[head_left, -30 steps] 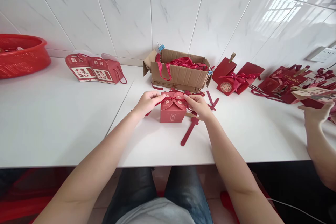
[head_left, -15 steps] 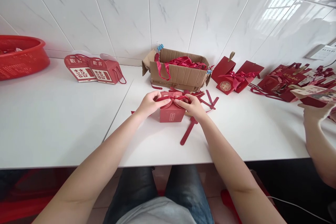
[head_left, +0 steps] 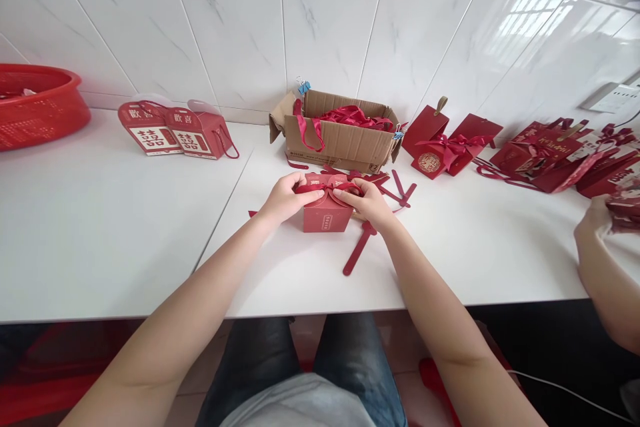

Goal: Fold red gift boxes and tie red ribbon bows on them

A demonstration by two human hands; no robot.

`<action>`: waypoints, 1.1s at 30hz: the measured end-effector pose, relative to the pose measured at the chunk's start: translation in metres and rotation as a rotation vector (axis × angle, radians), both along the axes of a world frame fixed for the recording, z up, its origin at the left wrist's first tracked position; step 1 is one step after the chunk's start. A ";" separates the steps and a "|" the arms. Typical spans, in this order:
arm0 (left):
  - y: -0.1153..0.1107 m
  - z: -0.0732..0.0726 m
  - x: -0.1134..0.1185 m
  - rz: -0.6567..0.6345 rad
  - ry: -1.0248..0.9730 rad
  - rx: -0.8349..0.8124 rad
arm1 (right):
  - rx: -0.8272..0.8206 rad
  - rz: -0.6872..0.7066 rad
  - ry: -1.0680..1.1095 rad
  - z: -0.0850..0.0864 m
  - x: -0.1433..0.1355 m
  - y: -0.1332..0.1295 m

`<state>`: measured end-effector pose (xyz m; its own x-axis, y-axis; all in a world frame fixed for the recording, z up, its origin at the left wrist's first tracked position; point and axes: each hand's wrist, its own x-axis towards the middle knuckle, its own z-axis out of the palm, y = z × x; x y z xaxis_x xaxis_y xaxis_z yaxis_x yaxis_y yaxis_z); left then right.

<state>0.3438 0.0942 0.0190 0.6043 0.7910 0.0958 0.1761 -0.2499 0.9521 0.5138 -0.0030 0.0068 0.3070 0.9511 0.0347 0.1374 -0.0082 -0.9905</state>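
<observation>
A small red gift box [head_left: 326, 219] stands upright on the white table in front of me, with curved flaps folded over its top. A red ribbon [head_left: 327, 187] runs across the flaps and looks knotted in the middle. My left hand [head_left: 289, 197] pinches the ribbon at the left of the knot, thumb on the box's top edge. At the other side my right hand [head_left: 366, 201] pinches the ribbon the same way. Red strap-like card strips [head_left: 360, 250] lie beside and behind the box. Fingertips behind the ribbon are partly hidden.
Behind stands a cardboard box [head_left: 335, 143] of red ribbons. Two printed gift boxes [head_left: 173, 133] and a red plastic basket [head_left: 43, 107] are at left. Red boxes with a bow [head_left: 450, 150] stand right. A co-worker's hand [head_left: 595, 220] holds a red item at far right.
My hands stay almost still on the ribbon and box. The co-worker's hand at far right has lowered and turned with its red item.
</observation>
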 end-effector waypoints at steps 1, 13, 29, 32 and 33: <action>0.000 0.000 0.000 0.002 0.004 0.003 | -0.001 0.003 0.001 0.000 0.000 0.000; -0.003 -0.002 0.002 0.016 -0.029 0.025 | 0.151 -0.188 -0.447 0.005 -0.011 -0.004; -0.009 -0.003 0.006 0.050 -0.028 0.018 | 0.251 -0.187 -0.569 0.002 -0.013 -0.002; -0.011 -0.004 0.007 0.064 -0.030 0.027 | 0.253 -0.175 -0.542 0.003 -0.014 -0.003; -0.011 -0.004 0.007 0.064 -0.035 0.026 | 0.247 -0.168 -0.525 0.004 -0.013 -0.004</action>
<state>0.3508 0.0834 0.0145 0.5487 0.8246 0.1375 0.1587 -0.2643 0.9513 0.5004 -0.0068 0.0105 0.3341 0.8358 0.4357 0.6254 0.1492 -0.7659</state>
